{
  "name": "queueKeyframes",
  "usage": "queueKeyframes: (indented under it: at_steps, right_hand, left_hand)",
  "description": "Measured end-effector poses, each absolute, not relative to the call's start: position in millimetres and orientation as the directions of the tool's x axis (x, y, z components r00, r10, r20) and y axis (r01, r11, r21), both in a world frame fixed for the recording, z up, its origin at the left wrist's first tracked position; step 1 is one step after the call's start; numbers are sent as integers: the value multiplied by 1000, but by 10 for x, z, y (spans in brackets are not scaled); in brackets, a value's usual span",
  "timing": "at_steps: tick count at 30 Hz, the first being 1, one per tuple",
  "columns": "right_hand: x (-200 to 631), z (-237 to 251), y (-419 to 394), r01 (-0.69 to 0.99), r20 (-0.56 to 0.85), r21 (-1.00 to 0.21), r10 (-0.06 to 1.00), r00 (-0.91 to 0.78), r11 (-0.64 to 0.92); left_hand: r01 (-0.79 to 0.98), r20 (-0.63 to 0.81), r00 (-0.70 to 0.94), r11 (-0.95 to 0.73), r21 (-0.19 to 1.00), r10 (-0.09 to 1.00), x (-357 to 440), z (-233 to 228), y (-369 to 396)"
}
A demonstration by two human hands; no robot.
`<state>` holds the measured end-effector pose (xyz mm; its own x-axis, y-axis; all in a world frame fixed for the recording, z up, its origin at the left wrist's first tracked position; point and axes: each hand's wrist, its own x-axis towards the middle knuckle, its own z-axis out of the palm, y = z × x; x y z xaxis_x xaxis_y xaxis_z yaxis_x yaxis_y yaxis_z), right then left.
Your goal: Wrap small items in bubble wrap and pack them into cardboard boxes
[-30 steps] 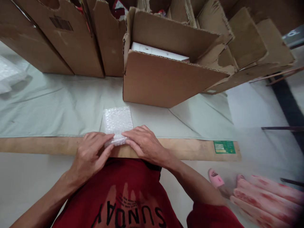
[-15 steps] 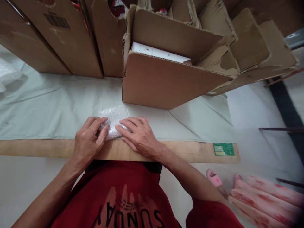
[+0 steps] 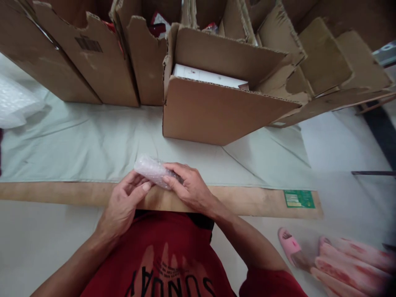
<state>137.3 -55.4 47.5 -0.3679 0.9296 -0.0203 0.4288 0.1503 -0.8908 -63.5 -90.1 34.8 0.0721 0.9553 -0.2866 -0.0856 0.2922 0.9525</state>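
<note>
A small bundle of clear bubble wrap (image 3: 149,168), rolled into a longish shape, is held just above the table's front edge. My right hand (image 3: 193,187) grips its right end, thumb on the near side and fingers over the far side. Something dark shows at that end, but I cannot make out what is inside. At the bundle's lower left, my left hand (image 3: 125,200) has curled fingers partly beneath the wrap and its thumb along the near side.
An open cardboard box (image 3: 222,111) holding a flat white item (image 3: 210,77) stands behind my hands. More cardboard boxes (image 3: 83,62) line the back. Loose bubble wrap (image 3: 18,101) lies far left on the pale green cloth (image 3: 102,140). A person in pink slippers (image 3: 289,243) is at lower right.
The bubble wrap was flatter on the table edge under both hands; now it is a rolled bundle, raised and tilted. My left hand has turned and its fingers have moved under it.
</note>
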Motion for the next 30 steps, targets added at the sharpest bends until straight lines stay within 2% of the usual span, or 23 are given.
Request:
queueKeyframes:
  at_steps: [3, 6, 8, 10, 14, 16, 18, 22, 25, 27, 30]
  right_hand:
    - [1327, 480, -680, 266, -84, -964, 917, -390, 25]
    - [1397, 504, -750, 268, -53, -963, 940, -338, 43]
    - [1500, 544, -746, 327, 14, -939, 962, -273, 106]
    - [1610, 602, -711, 334, 32, -933, 959, -283, 130]
    - [1743, 714, -634, 335, 8, -919, 857, -515, 210]
    - [1756, 741, -633, 362, 11, -895, 825, -566, 260]
    - [1752, 747, -663, 392, 19, -886, 865, -501, 247]
    - [1766, 761, -745, 379, 0, -921, 972, -234, 91]
    - [1870, 805, -756, 363, -109, -932, 971, -213, -25]
    - [1975, 838, -740, 346, -172, -936, 940, -295, -63]
    - [2115, 889, -717, 328, -218, -941, 892, -396, -84]
  left_hand:
    - [-152, -265, 83, 275, 949, 961, -486, 312, -890]
    - [-135, -272, 61, 278, 951, 960, -453, 293, -912]
    - [-38, -259, 37, 260, 965, 965, -466, 318, -916]
    - [114, -220, 61, 212, 971, 974, -468, 375, -901]
    - [334, -103, 261, 10, 943, 960, -421, 479, -877]
    - [397, -76, 270, -39, 917, 960, -408, 456, -892]
    - [433, -85, 213, -16, 901, 973, -415, 381, -919]
    - [415, -56, 146, -9, 910, 988, -422, 255, -961]
    - [489, -201, 185, 87, 868, 962, -388, 306, -946]
    - [494, -312, 247, 157, 855, 917, -364, 377, -908]
    - [442, -384, 367, 205, 873, 847, -358, 444, -818]
